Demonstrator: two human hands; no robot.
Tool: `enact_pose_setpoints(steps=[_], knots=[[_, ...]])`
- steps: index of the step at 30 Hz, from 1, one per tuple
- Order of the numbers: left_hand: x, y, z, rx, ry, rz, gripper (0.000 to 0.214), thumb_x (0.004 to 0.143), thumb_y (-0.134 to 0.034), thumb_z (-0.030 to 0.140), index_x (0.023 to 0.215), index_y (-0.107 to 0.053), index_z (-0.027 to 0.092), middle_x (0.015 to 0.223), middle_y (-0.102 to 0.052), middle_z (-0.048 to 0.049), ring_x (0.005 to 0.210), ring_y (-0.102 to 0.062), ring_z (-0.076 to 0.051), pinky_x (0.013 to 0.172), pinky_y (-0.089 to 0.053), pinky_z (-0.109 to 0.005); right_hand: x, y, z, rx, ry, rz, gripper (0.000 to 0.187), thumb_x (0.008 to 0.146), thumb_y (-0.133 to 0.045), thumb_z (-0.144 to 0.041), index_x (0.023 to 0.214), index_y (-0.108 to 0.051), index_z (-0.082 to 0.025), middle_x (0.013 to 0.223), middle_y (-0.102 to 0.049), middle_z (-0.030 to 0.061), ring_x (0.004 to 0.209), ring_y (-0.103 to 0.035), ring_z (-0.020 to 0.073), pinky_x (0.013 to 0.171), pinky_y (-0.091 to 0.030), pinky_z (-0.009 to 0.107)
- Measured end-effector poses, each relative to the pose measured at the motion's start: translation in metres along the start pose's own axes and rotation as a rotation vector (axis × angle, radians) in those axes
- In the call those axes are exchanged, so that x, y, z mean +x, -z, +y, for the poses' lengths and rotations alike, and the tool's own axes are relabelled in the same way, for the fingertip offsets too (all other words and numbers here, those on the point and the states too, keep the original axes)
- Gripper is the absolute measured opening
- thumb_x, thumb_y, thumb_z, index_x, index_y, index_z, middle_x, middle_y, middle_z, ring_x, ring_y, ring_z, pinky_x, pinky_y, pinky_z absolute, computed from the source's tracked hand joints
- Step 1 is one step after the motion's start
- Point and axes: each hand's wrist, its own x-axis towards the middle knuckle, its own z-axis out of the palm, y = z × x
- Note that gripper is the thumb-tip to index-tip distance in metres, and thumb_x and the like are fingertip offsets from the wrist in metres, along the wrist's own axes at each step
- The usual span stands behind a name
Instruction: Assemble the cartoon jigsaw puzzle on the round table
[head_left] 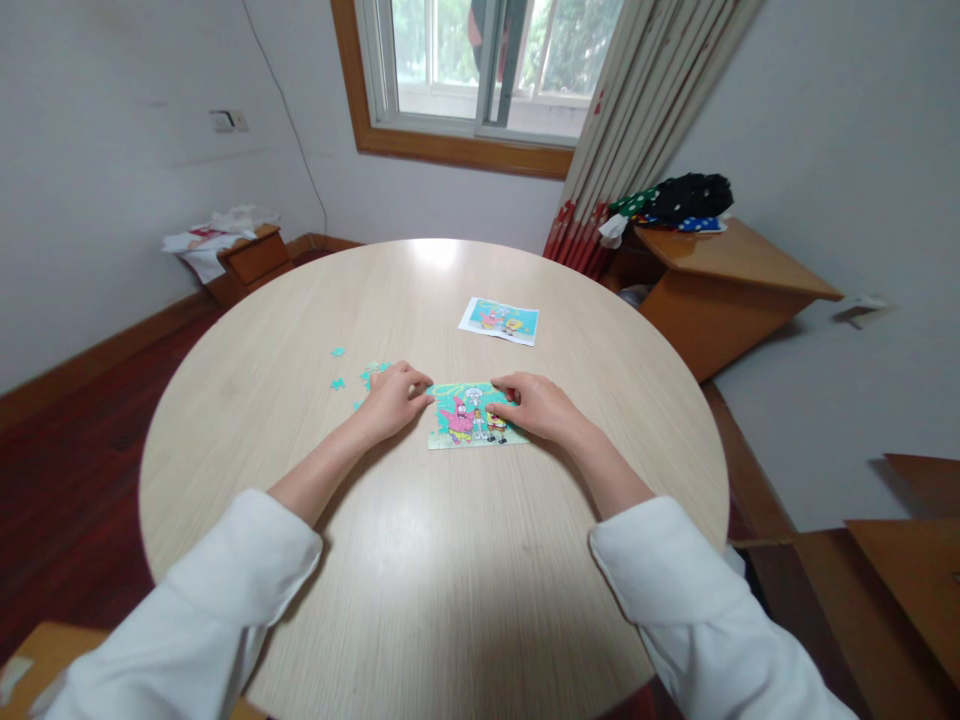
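Observation:
A small cartoon jigsaw puzzle [469, 420], mostly turquoise, lies flat on the round wooden table [420, 560]. My left hand [394, 398] rests at its left edge with fingers curled, thumb and fingertips touching the puzzle's upper left corner. My right hand [536, 405] lies over its right side, fingers bent and pressing on the upper right part. Several loose turquoise pieces [352, 370] lie just left of my left hand. A printed picture sheet [500, 321] with the same cartoon lies farther back on the table.
A wooden desk [731, 270] with dark and dotted cloth [675, 200] stands at the right by the curtain [637, 120]. A low wooden cabinet [251, 258] with papers sits at the back left. Cardboard [907, 570] lies on the floor at right.

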Motion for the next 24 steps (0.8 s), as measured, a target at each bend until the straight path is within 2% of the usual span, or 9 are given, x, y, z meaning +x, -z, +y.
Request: enact_pose_setpoints(steps=[7,16,20,24], knots=[[-0.001,-0.001,-0.003,0.012,0.007,0.047,0.014,0.079,-0.063,0.030,0.086,-0.067,0.019,0.087,-0.062,-0.0043,0.083,-0.056,-0.020,0.081,-0.036,-0.038,-0.001,0.002,-0.003,-0.004,-0.008,-0.001,0.026,0.081,-0.061,-0.038,0.098,-0.068,-0.019,0.093,-0.068,0.0064,0.079,-0.057,0.0170,0.064,-0.034,0.025],[-0.003,0.003,0.002,0.024,0.025,0.039,0.015,0.079,-0.063,0.030,0.088,-0.068,0.018,0.090,-0.060,-0.0055,0.085,-0.055,-0.021,0.083,-0.033,-0.040,-0.001,0.001,-0.002,0.009,-0.016,-0.003,0.029,0.081,-0.061,-0.039,0.101,-0.068,-0.019,0.096,-0.068,0.0074,0.079,-0.058,0.0169,0.064,-0.035,0.025],[-0.006,0.008,0.005,0.048,-0.003,0.060,0.016,0.082,-0.055,0.022,0.089,-0.068,0.017,0.093,-0.061,-0.0070,0.086,-0.056,-0.021,0.085,-0.032,-0.040,-0.001,0.000,-0.001,0.014,-0.013,0.003,0.030,0.081,-0.060,-0.040,0.102,-0.068,-0.020,0.096,-0.069,0.0072,0.081,-0.059,0.0179,0.066,-0.036,0.025],[-0.007,0.009,0.008,0.103,-0.036,0.013,0.024,0.082,-0.046,0.013,0.084,-0.070,0.017,0.090,-0.062,-0.0081,0.088,-0.057,-0.022,0.085,-0.031,-0.042,0.000,-0.001,0.001,0.015,-0.011,0.007,0.031,0.080,-0.061,-0.040,0.102,-0.068,-0.020,0.097,-0.069,0.0077,0.084,-0.060,0.0192,0.067,-0.038,0.026]])
